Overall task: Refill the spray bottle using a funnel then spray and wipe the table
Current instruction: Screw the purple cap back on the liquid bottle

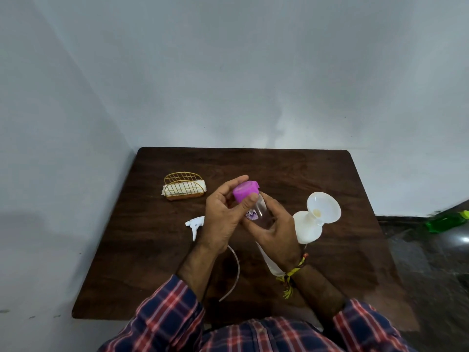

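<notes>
Over the middle of the dark wooden table (330,250) I hold a clear bottle (261,209) with a purple label. My right hand (276,232) grips its body from below. My left hand (223,214) has fingers and thumb around its pink cap (245,190). A white funnel (323,208) sits in the neck of a white spray bottle (308,228) just right of my right hand. The white spray trigger head (194,223) lies on the table left of my left hand, and its thin tube (234,273) curves toward me under my wrists.
A gold wire holder with white napkins (184,190) stands at the back left of the table. A green bottle (446,221) lies on the floor at the far right. Walls close in behind and to the left of the table.
</notes>
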`<state>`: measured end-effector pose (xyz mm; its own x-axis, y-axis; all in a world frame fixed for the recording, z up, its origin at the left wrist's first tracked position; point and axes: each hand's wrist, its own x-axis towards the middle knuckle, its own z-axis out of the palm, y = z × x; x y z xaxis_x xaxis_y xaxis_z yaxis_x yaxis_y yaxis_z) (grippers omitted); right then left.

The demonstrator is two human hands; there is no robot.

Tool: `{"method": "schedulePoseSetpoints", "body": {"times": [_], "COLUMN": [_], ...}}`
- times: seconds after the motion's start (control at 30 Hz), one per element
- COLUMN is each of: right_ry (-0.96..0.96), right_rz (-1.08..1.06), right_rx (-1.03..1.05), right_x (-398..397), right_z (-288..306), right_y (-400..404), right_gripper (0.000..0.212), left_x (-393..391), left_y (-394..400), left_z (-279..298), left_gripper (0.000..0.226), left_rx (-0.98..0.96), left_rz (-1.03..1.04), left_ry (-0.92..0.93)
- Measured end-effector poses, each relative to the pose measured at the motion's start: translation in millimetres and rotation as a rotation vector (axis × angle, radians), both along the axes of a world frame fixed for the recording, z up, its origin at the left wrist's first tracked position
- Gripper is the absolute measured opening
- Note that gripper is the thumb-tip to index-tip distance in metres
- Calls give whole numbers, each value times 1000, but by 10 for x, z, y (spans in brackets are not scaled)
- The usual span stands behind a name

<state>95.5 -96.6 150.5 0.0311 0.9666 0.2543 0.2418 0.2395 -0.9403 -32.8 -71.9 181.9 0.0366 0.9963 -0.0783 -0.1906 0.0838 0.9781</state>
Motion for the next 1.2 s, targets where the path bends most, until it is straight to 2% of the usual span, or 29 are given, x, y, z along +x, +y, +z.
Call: {"method": "schedulePoseSetpoints", "body": {"times": [0.1, 0.27, 0.4, 0.53, 0.63, 0.7, 0.87, 1.1, 1.2], "right_ry": [-17, 33, -72, -242, -305, -326, -402, -345, -416], "right_rz": [2, 19, -111, -104, -82, -30, 66, 166, 124], "right_rx": [13, -9, 22, 42, -6, -39, -64, -91, -118], "right_x": [8, 46, 64, 49, 6, -4, 35, 0, -8], "right_z": [15, -21, -74, -69, -150, -270, -410, -482, -538], "right_y": [0, 30, 89, 117, 124, 113, 96, 187, 220], "right_gripper": [59, 54, 58, 56, 61, 61, 58, 55, 52], "left_x": [-55, -96, 42, 174, 234, 262, 143, -2, -62], "left_y": [29, -4, 6, 39, 66, 73, 127, 187, 166], "left_z": [-45, -70, 45, 150, 83, -2, -240, -285, -354], "left_gripper": [66, 61, 60, 67, 60, 58, 70, 74, 84], "left_rx": [-38, -85, 14, 49, -2, -34, -182, -195, -199], "left_rz": [42, 45, 32, 255, 364, 365, 219, 165, 120], "left_ry": [8, -106, 100, 348, 448, 437, 270, 213, 227]}}
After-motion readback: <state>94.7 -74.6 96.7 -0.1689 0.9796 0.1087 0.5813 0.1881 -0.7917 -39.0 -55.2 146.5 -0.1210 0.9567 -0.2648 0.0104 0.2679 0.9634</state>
